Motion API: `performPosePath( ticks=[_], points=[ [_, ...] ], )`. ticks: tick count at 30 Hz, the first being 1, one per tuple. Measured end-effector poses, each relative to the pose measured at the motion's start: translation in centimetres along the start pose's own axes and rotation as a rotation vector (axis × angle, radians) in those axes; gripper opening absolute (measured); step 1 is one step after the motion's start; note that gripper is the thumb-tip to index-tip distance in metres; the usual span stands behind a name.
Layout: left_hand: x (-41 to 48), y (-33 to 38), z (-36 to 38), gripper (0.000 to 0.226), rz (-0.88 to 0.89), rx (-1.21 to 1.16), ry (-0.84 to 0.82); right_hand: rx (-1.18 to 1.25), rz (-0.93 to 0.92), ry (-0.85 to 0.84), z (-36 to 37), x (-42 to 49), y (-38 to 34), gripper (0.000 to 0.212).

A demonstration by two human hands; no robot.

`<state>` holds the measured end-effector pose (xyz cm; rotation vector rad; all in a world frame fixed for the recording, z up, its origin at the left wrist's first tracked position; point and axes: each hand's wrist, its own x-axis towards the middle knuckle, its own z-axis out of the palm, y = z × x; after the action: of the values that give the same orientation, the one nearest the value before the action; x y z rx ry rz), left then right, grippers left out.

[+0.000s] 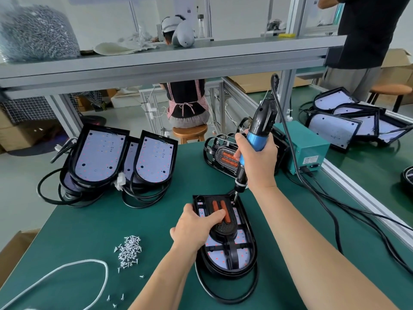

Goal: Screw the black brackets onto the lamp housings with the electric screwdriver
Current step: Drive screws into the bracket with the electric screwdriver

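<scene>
Left hand (196, 224) holds bracket (225, 230); right hand's (257, 157) screwdriver (260, 121) seemingly touches it.

Black bracket (224, 231) partly under left hand (194, 227)

1. Green-topped bench (89, 231): carries all items below.
2. Centre, near edge: one lamp housing (244, 257), with its black cable (223, 300) looped around its near end.
3. Left of centre: loose pile of screws (129, 249), with a white cord (93, 261) looped nearer the edge.
4. Far left: stacked housings (100, 153), leaning.
5. Far right: teal power box (310, 148).
</scene>
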<state>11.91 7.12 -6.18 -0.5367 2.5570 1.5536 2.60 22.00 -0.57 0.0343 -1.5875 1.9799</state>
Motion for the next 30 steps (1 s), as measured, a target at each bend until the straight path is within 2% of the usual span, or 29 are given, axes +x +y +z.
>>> performPosePath(
  ticks=[11, 15, 20, 23, 25, 30],
  points=[
    [0.6, -0.5, 0.1, 0.062, 0.025, 0.002, 0.006, -0.033, 0.014, -0.004, 0.1, 0.4, 0.1, 0.02],
    [0.5, -0.4, 0.1, 0.069, 0.016, -0.004, 0.0, -0.044, 0.042, -0.041, 0.5, 0.4, 0.4, 0.019],
    [0.5, -0.4, 0.0, 0.067, 0.006, -0.034, -0.025, -0.005, 0.053, -0.204, 0.1, 0.0, 0.4, 0.018],
    [0.3, -0.2, -0.1, 0.068, -0.002, -0.03, -0.03, 0.02, 0.088, -0.286, -0.4, -0.1, 0.0, 0.031],
    [0.3, -0.1, -0.1, 0.069, -0.002, -0.025, -0.022, 0.053, 0.092, -0.3, -0.6, -0.1, -0.3, 0.033],
    [0.3, 0.0, -0.2, 0.074, -0.008, -0.106, -0.054, 0.111, 0.1, -0.283, -0.7, -0.2, -0.8, 0.022]
  ],
)
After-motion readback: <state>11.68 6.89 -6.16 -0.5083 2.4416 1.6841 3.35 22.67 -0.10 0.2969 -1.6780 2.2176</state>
